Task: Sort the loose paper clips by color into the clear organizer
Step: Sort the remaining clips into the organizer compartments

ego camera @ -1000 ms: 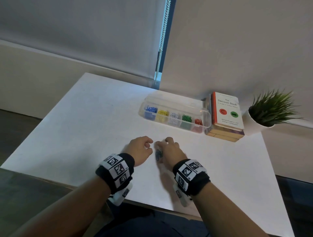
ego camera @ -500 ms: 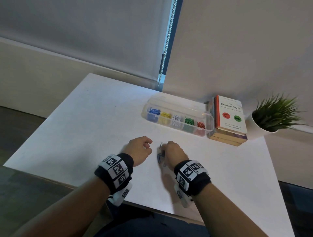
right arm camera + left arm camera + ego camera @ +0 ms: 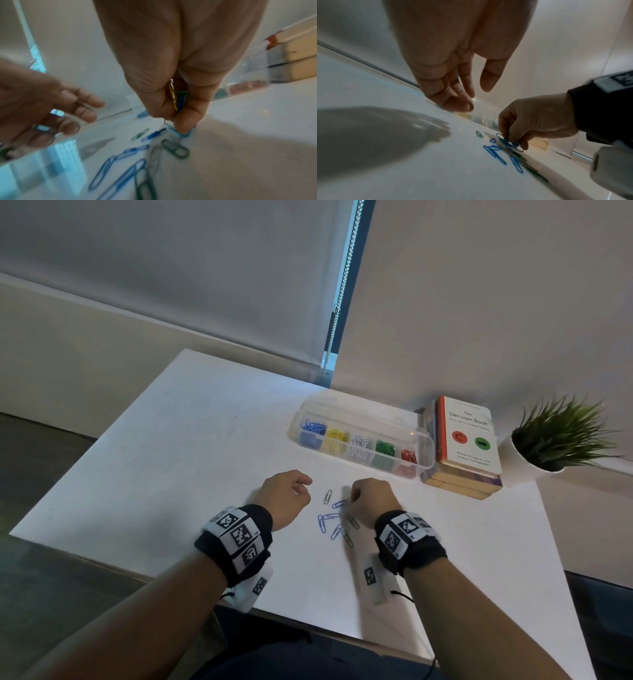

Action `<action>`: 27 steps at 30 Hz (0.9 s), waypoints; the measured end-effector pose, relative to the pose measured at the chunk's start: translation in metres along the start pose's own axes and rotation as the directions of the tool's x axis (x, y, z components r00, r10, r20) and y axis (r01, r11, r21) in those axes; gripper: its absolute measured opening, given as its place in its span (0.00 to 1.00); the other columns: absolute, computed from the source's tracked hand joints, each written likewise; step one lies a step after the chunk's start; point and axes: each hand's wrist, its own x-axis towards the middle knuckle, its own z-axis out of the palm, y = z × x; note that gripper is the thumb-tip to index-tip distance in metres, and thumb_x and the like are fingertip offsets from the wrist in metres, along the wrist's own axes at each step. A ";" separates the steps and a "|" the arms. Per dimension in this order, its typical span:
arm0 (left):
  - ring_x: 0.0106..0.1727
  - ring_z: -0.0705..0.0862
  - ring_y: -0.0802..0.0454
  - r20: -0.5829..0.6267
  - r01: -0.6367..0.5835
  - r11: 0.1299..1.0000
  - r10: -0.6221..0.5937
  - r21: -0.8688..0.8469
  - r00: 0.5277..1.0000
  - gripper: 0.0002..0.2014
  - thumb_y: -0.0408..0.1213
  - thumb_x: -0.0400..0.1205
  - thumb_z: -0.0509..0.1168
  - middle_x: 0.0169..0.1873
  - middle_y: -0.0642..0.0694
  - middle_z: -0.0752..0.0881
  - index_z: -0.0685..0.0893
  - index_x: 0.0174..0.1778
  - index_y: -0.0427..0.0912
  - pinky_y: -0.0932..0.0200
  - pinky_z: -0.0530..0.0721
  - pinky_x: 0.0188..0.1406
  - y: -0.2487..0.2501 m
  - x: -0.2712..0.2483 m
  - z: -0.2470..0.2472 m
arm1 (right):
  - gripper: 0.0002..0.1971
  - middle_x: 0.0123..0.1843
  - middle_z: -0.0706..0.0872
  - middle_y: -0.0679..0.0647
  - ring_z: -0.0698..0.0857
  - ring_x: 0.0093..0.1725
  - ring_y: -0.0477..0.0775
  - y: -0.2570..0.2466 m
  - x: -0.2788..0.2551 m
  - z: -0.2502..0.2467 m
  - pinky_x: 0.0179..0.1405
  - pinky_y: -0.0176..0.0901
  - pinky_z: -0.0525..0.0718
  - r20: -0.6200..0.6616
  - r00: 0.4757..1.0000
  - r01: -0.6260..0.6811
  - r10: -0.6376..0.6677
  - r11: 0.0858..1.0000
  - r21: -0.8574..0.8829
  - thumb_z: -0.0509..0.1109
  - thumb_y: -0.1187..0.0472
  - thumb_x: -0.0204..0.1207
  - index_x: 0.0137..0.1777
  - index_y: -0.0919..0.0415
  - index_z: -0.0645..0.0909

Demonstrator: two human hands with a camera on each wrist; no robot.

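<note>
The right hand [image 3: 180, 83] is clutching a bunch of paper clips [image 3: 177, 98], mostly hidden in its curled fingers; the left hand [image 3: 453, 67] is hanging relaxed, holding nothing.

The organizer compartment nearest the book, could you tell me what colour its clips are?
Red clips, clearest in the head view.

Head overhead; wrists close, table-level.

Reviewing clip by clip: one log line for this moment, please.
right hand: grips clips | left hand: idle, holds nothing | loose clips: on table | organizer: open, part-filled
</note>
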 end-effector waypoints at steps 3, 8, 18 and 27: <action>0.42 0.86 0.52 0.039 0.030 0.993 -0.026 -0.115 0.999 0.08 0.38 0.81 0.62 0.44 0.50 0.86 0.83 0.51 0.55 0.52 0.87 0.49 0.002 0.002 0.001 | 0.10 0.34 0.85 0.54 0.85 0.32 0.52 0.006 -0.002 -0.011 0.30 0.35 0.82 -0.014 1.000 -0.014 0.017 0.985 0.174 0.64 0.73 0.71 0.34 0.58 0.81; 0.41 0.86 0.46 0.139 0.134 0.885 -0.079 -0.446 0.987 0.13 0.39 0.88 0.55 0.45 0.40 0.85 0.83 0.55 0.37 0.56 0.85 0.41 0.032 -0.002 0.006 | 0.11 0.29 0.83 0.52 0.83 0.25 0.48 -0.017 -0.022 -0.035 0.26 0.32 0.81 -0.066 0.990 0.139 -0.123 0.902 0.409 0.69 0.75 0.70 0.33 0.59 0.79; 0.38 0.89 0.41 0.500 0.490 0.170 0.023 -0.855 0.866 0.21 0.37 0.87 0.45 0.41 0.34 0.88 0.83 0.49 0.31 0.48 0.90 0.40 0.040 -0.014 0.013 | 0.14 0.50 0.89 0.48 0.88 0.47 0.47 -0.054 -0.045 -0.050 0.49 0.36 0.84 0.037 0.937 0.326 -0.348 0.905 0.272 0.72 0.68 0.71 0.56 0.54 0.86; 0.33 0.87 0.44 0.379 0.405 0.170 -0.167 -0.898 0.910 0.15 0.34 0.84 0.53 0.35 0.35 0.86 0.82 0.45 0.29 0.61 0.85 0.29 0.018 -0.007 -0.001 | 0.34 0.71 0.77 0.52 0.78 0.65 0.53 -0.003 -0.022 -0.030 0.60 0.44 0.78 0.157 0.983 0.107 -0.093 0.991 -0.079 0.79 0.57 0.68 0.74 0.48 0.72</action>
